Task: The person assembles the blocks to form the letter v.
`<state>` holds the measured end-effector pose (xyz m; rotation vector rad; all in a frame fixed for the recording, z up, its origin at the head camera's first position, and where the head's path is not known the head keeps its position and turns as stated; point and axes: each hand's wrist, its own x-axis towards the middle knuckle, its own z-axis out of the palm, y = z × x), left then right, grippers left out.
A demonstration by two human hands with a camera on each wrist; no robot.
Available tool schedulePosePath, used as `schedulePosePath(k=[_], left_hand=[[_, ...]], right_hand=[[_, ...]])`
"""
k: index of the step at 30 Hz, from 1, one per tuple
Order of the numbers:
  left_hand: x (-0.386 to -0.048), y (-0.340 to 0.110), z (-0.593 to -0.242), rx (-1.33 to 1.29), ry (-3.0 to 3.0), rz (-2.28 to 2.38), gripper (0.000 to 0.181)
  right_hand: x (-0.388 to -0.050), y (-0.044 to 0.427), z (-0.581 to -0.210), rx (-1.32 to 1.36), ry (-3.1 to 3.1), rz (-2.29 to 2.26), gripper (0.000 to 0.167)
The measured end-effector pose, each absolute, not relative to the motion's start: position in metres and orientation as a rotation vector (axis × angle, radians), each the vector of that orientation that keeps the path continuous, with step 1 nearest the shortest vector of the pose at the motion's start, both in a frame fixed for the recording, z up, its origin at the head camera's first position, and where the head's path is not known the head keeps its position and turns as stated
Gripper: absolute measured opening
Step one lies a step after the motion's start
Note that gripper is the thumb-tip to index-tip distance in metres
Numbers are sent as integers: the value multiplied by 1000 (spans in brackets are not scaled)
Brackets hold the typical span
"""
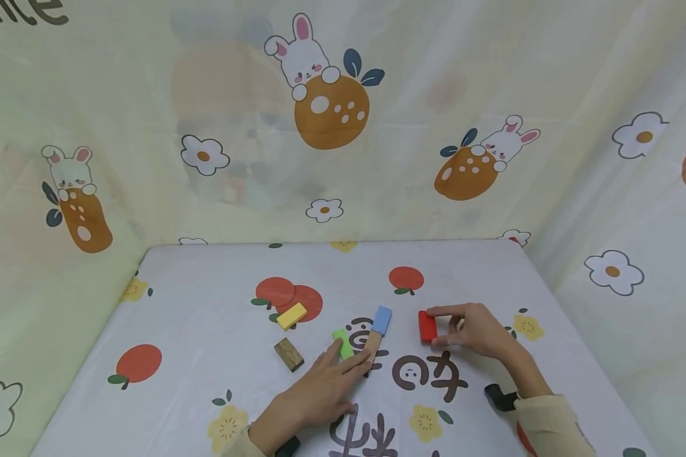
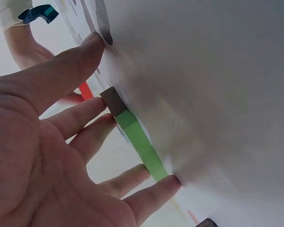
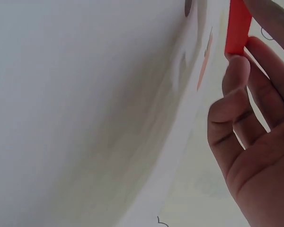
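Note:
In the head view my left hand [image 1: 322, 387] lies over the table with its fingers spread and fairly straight. Its fingertips touch a green block [image 1: 343, 341] and a light wooden block [image 1: 373, 343]. A blue block [image 1: 382, 320] lies end to end with the light wooden one. The left wrist view shows the fingers along the green block [image 2: 144, 149], with a brownish block end [image 2: 113, 100] beside it. To the right, my right hand [image 1: 471, 330] pinches a red block [image 1: 427, 326] by its two ends, thumb against finger. That red block [image 3: 238, 28] appears upper right in the right wrist view.
Left of my left hand lie a yellow block [image 1: 292, 315] and a dark wooden block [image 1: 288, 354], apart from each other. A white patterned cloth [image 1: 194, 393] covers the table. Printed curtains [image 1: 377, 190] rise at its back and sides.

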<state>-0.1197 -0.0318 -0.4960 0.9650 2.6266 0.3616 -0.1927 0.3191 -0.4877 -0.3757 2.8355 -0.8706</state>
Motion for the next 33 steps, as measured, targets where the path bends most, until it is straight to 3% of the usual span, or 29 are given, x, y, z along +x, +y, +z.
schedulePosePath(k=[33], left_hand=[[-119,-33,-495,998,2624,369,79]], right_hand=[[-217,282,-488,-218,2982,-953,57]])
